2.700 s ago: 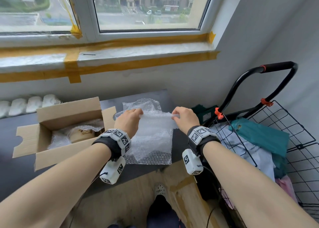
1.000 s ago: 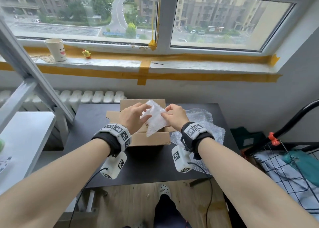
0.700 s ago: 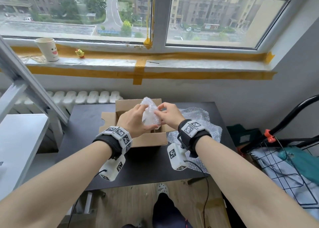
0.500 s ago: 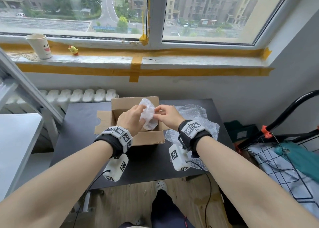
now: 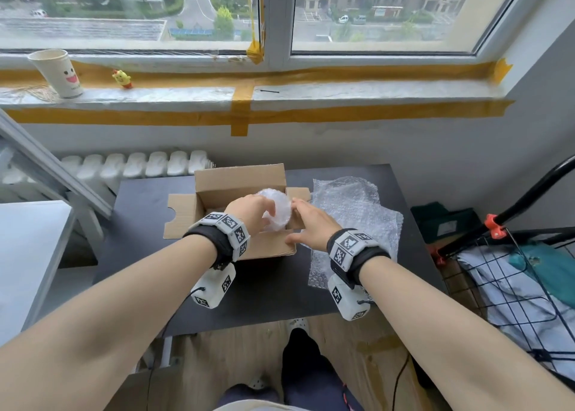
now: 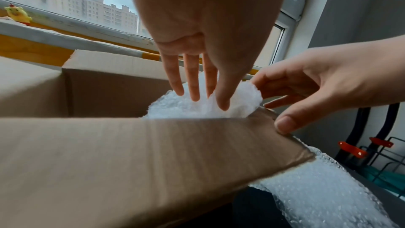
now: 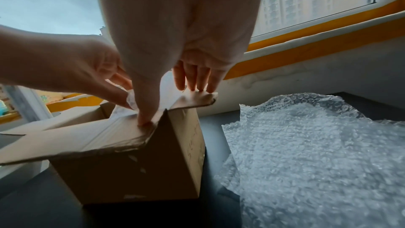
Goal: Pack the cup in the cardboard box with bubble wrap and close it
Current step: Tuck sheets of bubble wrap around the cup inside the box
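An open cardboard box [image 5: 217, 189] stands on the dark table [image 5: 140, 224]. A crumpled wad of bubble wrap [image 5: 278, 210] sits in its right end. My left hand [image 5: 249, 214] presses down on the wad [image 6: 241, 100] with straight fingers [image 6: 195, 82]. My right hand [image 5: 306, 221] has no hold on the wad. Its thumb [image 7: 144, 110] presses the box's near right corner and its fingers [image 7: 195, 79] rest on the right side flap [image 7: 197, 100]. The cup in the box is hidden under wrap.
A loose sheet of bubble wrap [image 5: 351, 217] lies flat on the table right of the box. A wire cart with a black handle [image 5: 529, 193] stands at the right. A paper cup [image 5: 59, 74] and a yellow toy [image 5: 123, 79] stand on the windowsill.
Both hands brought the bubble wrap wad from the right down into the box. My right hand let go of it and moved to the box's right corner and flap.
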Demonstrator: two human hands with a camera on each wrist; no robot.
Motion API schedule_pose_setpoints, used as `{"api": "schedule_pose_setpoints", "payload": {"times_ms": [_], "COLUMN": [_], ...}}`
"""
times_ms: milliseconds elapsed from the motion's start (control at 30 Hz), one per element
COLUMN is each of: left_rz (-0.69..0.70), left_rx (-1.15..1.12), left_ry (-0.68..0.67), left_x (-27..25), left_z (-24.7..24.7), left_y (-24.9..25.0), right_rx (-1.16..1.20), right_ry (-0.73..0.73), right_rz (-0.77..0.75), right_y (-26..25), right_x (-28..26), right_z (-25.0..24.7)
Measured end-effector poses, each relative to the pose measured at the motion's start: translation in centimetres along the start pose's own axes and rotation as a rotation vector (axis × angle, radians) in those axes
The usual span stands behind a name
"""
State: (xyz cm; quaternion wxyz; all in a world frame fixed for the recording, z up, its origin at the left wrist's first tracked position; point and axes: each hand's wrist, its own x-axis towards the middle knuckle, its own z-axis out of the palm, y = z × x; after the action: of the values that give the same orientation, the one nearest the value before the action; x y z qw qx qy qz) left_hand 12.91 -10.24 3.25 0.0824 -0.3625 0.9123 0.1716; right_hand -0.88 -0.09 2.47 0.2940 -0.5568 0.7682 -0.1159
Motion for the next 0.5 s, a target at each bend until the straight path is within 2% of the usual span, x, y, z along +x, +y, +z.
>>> {"api": "schedule_pose_setpoints", "payload": {"times_ms": [233, 400, 500], "left_rz": [0.019, 0.006, 0.005], "left_rx": [0.05, 0.064, 0.09], "left_ry": [-0.325, -0.36, -0.412], "left_x": [1.3, 2.6, 3.2], "left_z": [-1.2, -0.6, 0.3], "left_y": [-0.3, 0.7, 1.3], "right_rx": [-0.154, -0.335, -0.361], "right_ry": [-0.032, -0.009, -0.013], "right_rz": [-0.036, -0.06, -0.057], "right_y": [0.0, -0.4, -0.5], "right_x": [0.4, 0.7, 0.9], "right_z": [0.5, 0.7, 0.8]}}
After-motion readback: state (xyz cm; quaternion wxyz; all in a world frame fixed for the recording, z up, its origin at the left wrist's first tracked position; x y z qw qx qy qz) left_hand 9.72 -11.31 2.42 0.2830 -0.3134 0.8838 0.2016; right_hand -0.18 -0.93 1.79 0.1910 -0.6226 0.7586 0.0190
